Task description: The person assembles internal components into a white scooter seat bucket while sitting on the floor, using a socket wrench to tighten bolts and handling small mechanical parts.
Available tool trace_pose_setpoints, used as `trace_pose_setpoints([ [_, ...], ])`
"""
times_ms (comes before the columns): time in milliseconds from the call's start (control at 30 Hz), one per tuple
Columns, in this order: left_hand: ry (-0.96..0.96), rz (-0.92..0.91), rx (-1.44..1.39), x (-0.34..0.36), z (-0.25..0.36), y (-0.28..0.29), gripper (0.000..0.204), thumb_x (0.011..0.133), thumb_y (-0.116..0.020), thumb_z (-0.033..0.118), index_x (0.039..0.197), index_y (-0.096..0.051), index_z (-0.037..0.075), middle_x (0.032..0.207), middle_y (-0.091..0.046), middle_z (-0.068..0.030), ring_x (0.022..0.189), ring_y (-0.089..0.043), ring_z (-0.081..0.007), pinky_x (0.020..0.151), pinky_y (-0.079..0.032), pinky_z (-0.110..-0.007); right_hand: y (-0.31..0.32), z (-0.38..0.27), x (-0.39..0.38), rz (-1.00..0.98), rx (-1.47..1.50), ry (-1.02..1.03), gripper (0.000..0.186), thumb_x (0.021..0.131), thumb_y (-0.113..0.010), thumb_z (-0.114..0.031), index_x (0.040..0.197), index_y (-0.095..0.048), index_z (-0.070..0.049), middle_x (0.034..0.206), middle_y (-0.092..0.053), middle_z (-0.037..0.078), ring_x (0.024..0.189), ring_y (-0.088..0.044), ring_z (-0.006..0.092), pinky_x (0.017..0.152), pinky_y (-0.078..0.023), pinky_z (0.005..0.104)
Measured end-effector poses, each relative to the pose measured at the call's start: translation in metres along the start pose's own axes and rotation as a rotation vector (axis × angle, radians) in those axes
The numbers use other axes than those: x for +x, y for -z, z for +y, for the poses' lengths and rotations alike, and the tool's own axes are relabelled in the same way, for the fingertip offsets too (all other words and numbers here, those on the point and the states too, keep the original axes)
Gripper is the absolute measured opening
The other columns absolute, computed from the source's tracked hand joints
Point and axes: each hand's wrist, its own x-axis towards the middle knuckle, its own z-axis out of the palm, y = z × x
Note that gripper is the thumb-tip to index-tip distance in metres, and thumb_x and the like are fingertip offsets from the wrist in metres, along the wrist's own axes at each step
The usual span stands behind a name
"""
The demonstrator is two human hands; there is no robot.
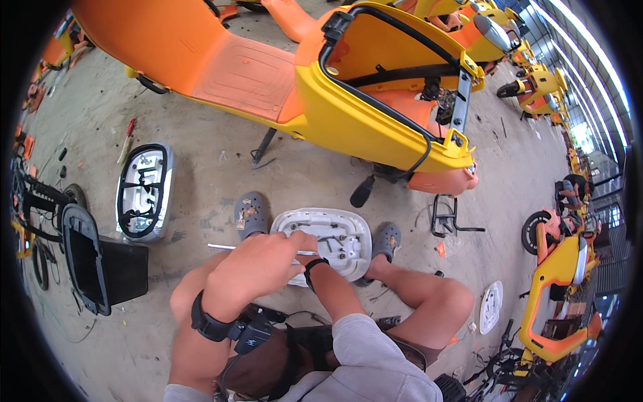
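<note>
I bend over a white molded plastic panel, lying between my feet with its ribbed, fitted inner side up. My left hand is closed round a thin metal rod that sticks out to the left above the panel. My right hand reaches onto the panel beside it, black band at the wrist; its fingers are mostly hidden behind my left hand, so their grip is unclear.
An orange-yellow scooter body stands ahead. To the left lie a black-rimmed white lid, a red tool and a black box. Right are a metal bracket, white part, scooter frames and another person.
</note>
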Motion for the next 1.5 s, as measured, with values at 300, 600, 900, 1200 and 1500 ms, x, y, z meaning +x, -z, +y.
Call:
trace_pose_setpoints([
  [300,0.005,-0.004,0.042,-0.002,-0.003,-0.004,0.04,0.085,-0.068,0.027,0.115,-0.052,0.004,0.093,-0.065,-0.02,0.091,-0.062,-0.0405,0.076,-0.049,-0.048,0.036,-0.014,-0.007,-0.182,0.049,-0.096,0.025,0.085,-0.053,-0.026,0.088,-0.074,-0.012,0.09,-0.073,0.012,0.086,-0.071,0.0291,0.073,-0.055,0.0421],
  [600,0.053,-0.068,0.03,-0.002,0.002,0.004,0.044,0.085,-0.068,0.027,0.121,-0.052,0.007,0.097,-0.065,-0.0195,0.094,-0.061,-0.0407,0.078,-0.05,-0.047,0.0,-0.013,0.012,-0.093,0.028,-0.068,0.026,0.085,-0.053,-0.02,0.102,-0.062,-0.004,0.086,-0.072,0.015,0.081,-0.071,0.03,0.07,-0.055,0.0434],
  [900,0.055,-0.026,0.034,0.0,0.001,0.001,0.044,0.084,-0.069,0.027,0.119,-0.053,0.005,0.096,-0.066,-0.0186,0.093,-0.061,-0.0407,0.077,-0.049,-0.048,-0.002,-0.012,0.005,-0.071,-0.01,-0.072,0.02,0.084,-0.057,-0.024,0.088,-0.067,-0.007,0.084,-0.072,0.013,0.08,-0.071,0.0309,0.068,-0.055,0.0422],
  [1200,0.047,0.005,0.068,-0.002,-0.001,-0.002,0.043,0.084,-0.068,0.025,0.12,-0.054,0.005,0.096,-0.067,-0.019,0.092,-0.062,-0.0402,0.078,-0.05,-0.047,-0.007,-0.016,0.008,0.049,0.094,-0.173,0.022,0.085,-0.057,-0.027,0.091,-0.066,-0.007,0.082,-0.072,0.013,0.079,-0.071,0.0298,0.068,-0.054,0.0422],
  [1500,0.058,0.034,0.055,-0.005,0.001,-0.002,0.043,0.084,-0.068,0.026,0.119,-0.054,0.005,0.097,-0.066,-0.0203,0.092,-0.062,-0.0409,0.078,-0.049,-0.047,-0.008,-0.027,0.009,0.091,0.094,-0.18,0.025,0.081,-0.065,-0.027,0.094,-0.063,-0.005,0.081,-0.071,0.014,0.079,-0.071,0.0299,0.068,-0.055,0.0425],
])
